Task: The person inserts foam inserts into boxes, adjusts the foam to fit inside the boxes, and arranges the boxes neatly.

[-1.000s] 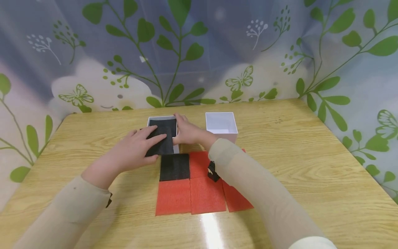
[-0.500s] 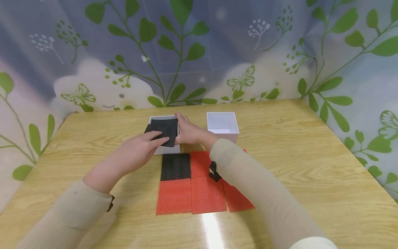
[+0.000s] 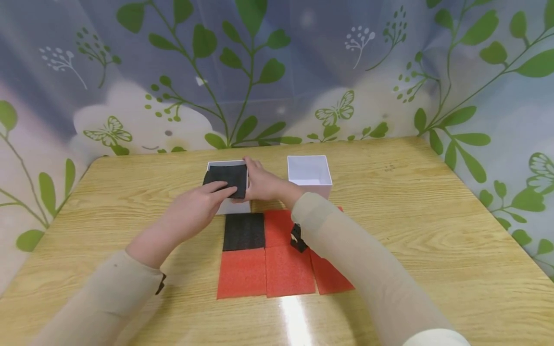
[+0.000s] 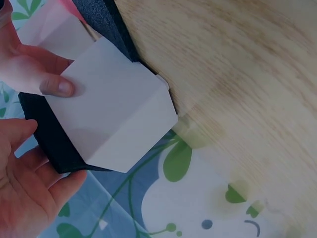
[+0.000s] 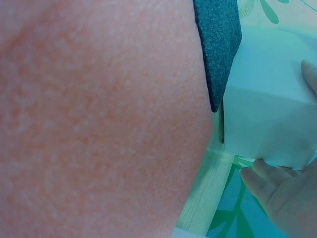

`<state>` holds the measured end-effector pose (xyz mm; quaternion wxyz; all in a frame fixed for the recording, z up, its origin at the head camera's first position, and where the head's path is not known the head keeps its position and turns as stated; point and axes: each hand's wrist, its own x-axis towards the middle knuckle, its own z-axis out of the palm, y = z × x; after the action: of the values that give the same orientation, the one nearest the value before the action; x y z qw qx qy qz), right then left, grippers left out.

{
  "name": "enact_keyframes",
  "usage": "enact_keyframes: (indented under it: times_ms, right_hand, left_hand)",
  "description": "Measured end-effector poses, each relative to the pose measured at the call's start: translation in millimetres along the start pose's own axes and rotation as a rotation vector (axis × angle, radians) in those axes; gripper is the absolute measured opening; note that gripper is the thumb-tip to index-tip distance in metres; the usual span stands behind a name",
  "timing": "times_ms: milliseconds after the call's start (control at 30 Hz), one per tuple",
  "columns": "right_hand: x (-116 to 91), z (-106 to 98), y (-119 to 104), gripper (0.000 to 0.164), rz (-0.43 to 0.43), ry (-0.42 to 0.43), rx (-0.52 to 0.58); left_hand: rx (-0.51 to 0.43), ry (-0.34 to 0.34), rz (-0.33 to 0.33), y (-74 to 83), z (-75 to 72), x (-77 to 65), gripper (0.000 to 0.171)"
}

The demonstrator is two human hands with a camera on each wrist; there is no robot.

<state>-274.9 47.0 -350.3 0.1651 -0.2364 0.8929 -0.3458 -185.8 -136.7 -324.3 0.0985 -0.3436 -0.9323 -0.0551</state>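
Note:
My left hand (image 3: 195, 206) holds a black felt-like square (image 3: 227, 179) by its near edge, over the mouth of the left white box (image 3: 234, 207). The square covers most of the opening and hides the box's inside. At the box's right side my right hand (image 3: 264, 186) grips it, with the thumb toward the front and fingers toward the back. In the left wrist view, the left hand's fingers (image 4: 69, 188) touch the black square (image 4: 54, 136) along the white box (image 4: 114, 104). Skin of the right hand (image 5: 99, 119) fills most of the right wrist view.
A second white box (image 3: 309, 170) stands open at the right. Before the left box lies another black square (image 3: 244, 232). Several red squares (image 3: 242, 274) are laid edge to edge around it, partly under the right forearm. A patterned cloth (image 3: 277, 72) hangs behind the wooden table (image 3: 411, 216).
My left hand has pushed the black square back over the left box, baring the box's front. Its fingers have drawn closer together. The right hand keeps its hold on the box.

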Motion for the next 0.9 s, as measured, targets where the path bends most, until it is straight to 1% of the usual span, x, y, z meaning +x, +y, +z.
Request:
enact_keyframes:
  times_ms: [167,300,400,600,900]
  right_hand:
    - [0.0,0.2,0.2,0.102,-0.012,0.003,0.001]
    - [0.7,0.2,1.0,0.098,-0.021,0.010,0.002]
    - [1.4,0.6,1.4,0.102,-0.007,0.003,0.001]
    - [0.7,0.4,0.5,0.112,0.030,-0.014,-0.017]
    - [-1.9,-0.3,-0.1,0.114,0.041,-0.026,-0.004]
  left_hand:
    - [-0.020,-0.028,-0.045,0.4,2.1,2.0,0.043]
    - [-0.040,-0.030,-0.059,0.0,3.0,3.5,0.043]
    - [-0.056,-0.028,-0.067,-0.4,3.8,4.5,0.042]
    - [-0.076,-0.049,-0.083,-1.7,5.3,6.6,0.042]
    - [-0.089,-0.029,-0.073,-2.3,7.8,8.2,0.039]
